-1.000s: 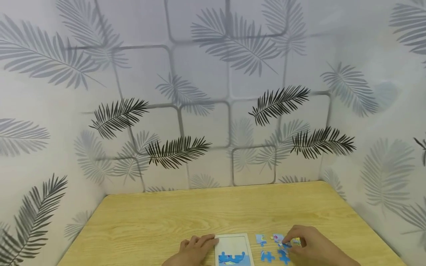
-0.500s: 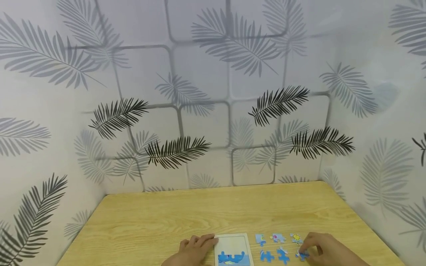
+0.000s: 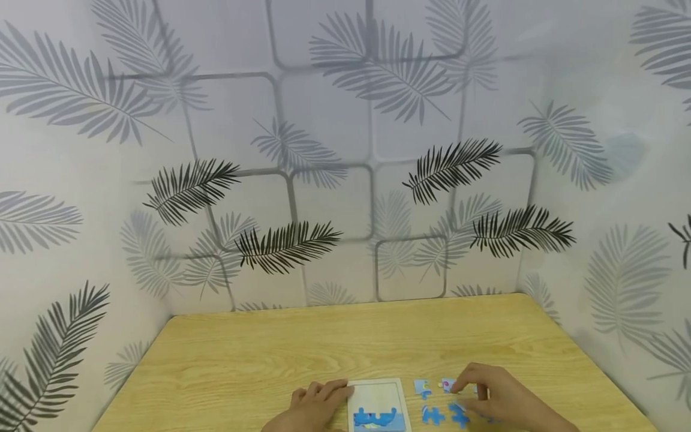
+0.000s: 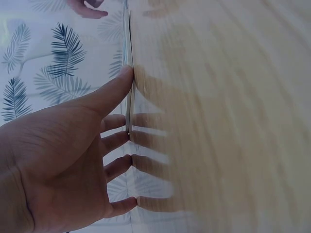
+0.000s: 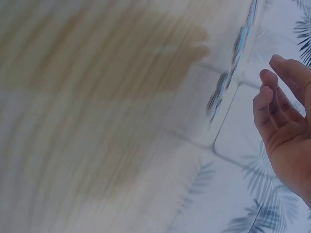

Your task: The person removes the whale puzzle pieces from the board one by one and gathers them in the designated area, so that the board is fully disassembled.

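In the head view my left hand (image 3: 310, 409) rests on the table, fingertips and thumb at the left edge of a flat white puzzle frame (image 3: 401, 399). The left wrist view shows its fingers spread, with the thumb against the thin frame edge (image 4: 129, 104). Blue jigsaw pieces (image 3: 380, 421) fill the frame's near part. To its right lie several loose jigsaw pieces (image 3: 423, 389) in two rows. Over the right part of these rows hovers my right hand (image 3: 499, 393), thumb and index finger apart, partly covering pieces. The right wrist view shows nothing between its loosely bent fingers (image 5: 263, 99).
The wood-grain table (image 3: 259, 348) runs back to a wall (image 3: 335, 270) with a leaf pattern. Similar patterned walls close in on the left and right sides. Both hands work near the table's front.
My right hand carried a blue jigsaw piece right, set it at the right end of the near row, let go, and moved back left over the pieces. The left hand stayed put.
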`<state>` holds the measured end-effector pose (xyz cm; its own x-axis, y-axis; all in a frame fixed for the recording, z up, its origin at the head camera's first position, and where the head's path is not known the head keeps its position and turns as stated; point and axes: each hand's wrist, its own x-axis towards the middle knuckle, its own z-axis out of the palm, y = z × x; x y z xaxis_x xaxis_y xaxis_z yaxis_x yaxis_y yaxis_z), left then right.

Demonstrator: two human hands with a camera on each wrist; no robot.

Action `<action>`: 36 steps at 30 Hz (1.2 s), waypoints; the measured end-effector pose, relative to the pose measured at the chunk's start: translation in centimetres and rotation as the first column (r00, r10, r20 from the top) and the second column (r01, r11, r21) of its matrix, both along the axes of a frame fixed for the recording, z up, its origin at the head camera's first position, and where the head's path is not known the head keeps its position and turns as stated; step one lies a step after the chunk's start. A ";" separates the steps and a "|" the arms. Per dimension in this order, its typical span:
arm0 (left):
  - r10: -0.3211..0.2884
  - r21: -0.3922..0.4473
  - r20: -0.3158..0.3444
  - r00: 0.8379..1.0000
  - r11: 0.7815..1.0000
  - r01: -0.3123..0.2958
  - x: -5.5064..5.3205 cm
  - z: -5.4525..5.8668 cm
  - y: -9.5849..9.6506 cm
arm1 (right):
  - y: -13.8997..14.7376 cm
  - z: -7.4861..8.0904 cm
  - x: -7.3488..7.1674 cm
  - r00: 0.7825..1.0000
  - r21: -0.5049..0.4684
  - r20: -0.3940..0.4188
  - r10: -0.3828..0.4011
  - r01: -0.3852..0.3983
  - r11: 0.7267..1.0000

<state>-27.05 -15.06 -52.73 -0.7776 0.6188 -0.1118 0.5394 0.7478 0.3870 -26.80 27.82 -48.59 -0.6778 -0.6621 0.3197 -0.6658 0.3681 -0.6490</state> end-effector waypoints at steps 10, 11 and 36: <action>0.009 -0.025 -0.015 1.000 1.000 -0.009 0.3 0.8 1.2 | -7.2 0.4 0.1 0.988 -0.033 0.115 0.100 -0.097 0.995; 0.019 -0.028 -0.014 1.000 0.999 -0.019 0.2 0.6 1.3 | -7.8 0.4 0.2 0.985 -0.034 0.133 0.109 -0.105 0.994; 0.059 -0.003 0.000 0.998 0.998 -0.059 0.0 -0.3 1.2 | -16.9 -0.5 0.6 0.880 0.029 0.475 0.020 -0.039 0.999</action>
